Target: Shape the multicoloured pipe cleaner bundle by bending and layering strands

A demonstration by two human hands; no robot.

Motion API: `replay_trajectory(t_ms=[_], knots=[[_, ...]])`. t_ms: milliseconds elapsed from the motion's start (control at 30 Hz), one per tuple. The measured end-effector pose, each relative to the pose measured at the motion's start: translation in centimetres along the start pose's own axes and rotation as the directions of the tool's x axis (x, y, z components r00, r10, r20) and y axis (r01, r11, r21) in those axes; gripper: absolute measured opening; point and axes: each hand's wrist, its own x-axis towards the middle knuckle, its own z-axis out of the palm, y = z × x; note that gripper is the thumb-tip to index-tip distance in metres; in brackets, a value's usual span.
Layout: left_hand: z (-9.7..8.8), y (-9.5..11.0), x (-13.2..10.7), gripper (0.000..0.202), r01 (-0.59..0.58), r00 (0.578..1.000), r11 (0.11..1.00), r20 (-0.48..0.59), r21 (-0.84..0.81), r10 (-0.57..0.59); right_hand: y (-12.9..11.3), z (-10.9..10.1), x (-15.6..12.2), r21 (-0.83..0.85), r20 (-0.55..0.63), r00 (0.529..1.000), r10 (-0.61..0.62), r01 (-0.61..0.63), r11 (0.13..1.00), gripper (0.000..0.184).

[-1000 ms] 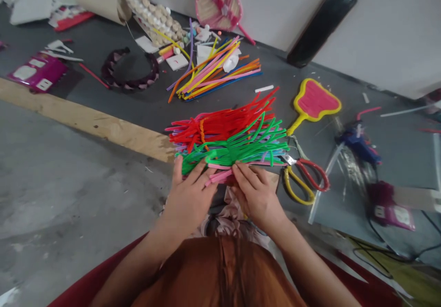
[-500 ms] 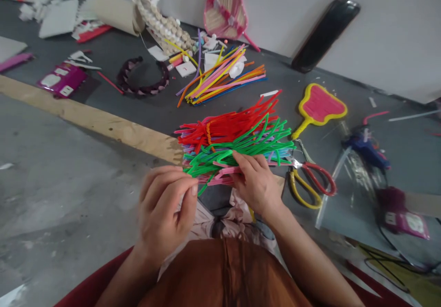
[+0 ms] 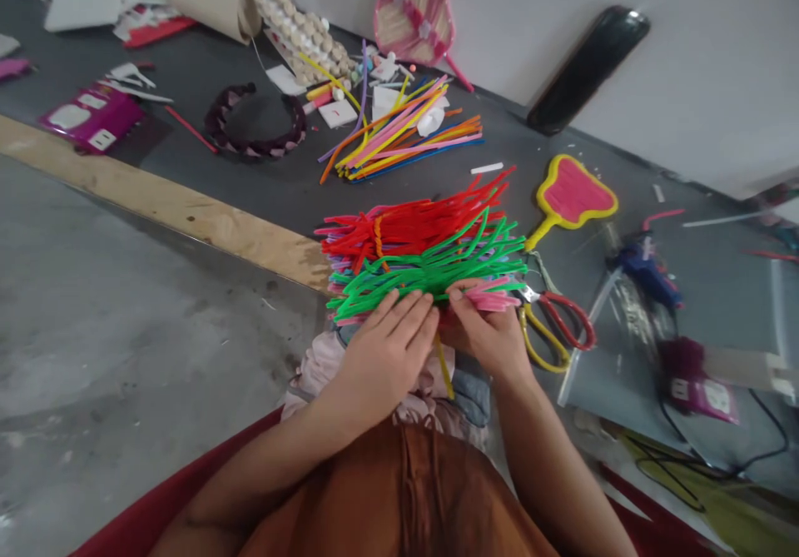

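A thick bundle of green pipe cleaners (image 3: 430, 267) lies at the table's front edge, beside red pipe cleaners (image 3: 430, 226) crossed by an orange tie. My left hand (image 3: 393, 353) rests flat along the near side of the green ones, its fingers stretched out together. At the bundle's front right, my right hand (image 3: 493, 340) grips the near edge with its thumb on top; pink pipe cleaners (image 3: 496, 295) stick out beside it. A yellow strip (image 3: 445, 370) hangs below, between my hands. The undersides of the right fingers are hidden.
Scissors (image 3: 562, 324) lie right of the bundle, near a yellow-rimmed pink paddle shape (image 3: 578, 192) and a blue glue gun (image 3: 649, 270). Loose coloured pipe cleaners (image 3: 405, 136), a braided headband (image 3: 255, 124) and a purple packet (image 3: 93, 116) sit farther back. A black case (image 3: 590, 70) leans on the wall.
My left hand has moved right, from the bundle's left end to its near middle, and flattened. My right hand has shifted slightly right and down to the near edge.
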Motion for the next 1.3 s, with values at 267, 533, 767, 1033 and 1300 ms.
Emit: replay_trajectory(t_ms=[267,533,767,1033,1300], knots=[[1.5,-1.6,-1.0,0.032,-0.021,0.995,0.994,0.098,0.103,0.011,1.7,-0.8,-0.3,0.079,-0.032,0.999,0.032,-0.029,0.996,0.025],[1.5,-1.3,-0.5,0.034,0.01,0.996,0.995,0.082,0.095,-0.018,1.0,-1.3,-0.9,-0.012,-0.033,0.999,-0.018,0.018,1.0,0.022],[1.3,-1.4,-0.6,0.035,0.005,0.994,0.996,0.107,0.086,-0.015,0.9,0.1,-0.4,-0.312,0.005,0.965,-0.262,0.25,0.917,0.018],[0.7,-2.1,-0.7,0.036,-0.001,0.995,1.0,0.102,0.007,0.0,1.4,-1.1,-1.3,-0.129,0.002,0.989,-0.148,0.147,0.981,0.013],[-0.3,-1.9,-0.6,0.019,0.059,0.99,0.986,-0.121,-0.157,-0.078,2.4,-2.0,-1.7,0.109,-0.083,0.993,0.088,-0.079,0.991,0.024]])
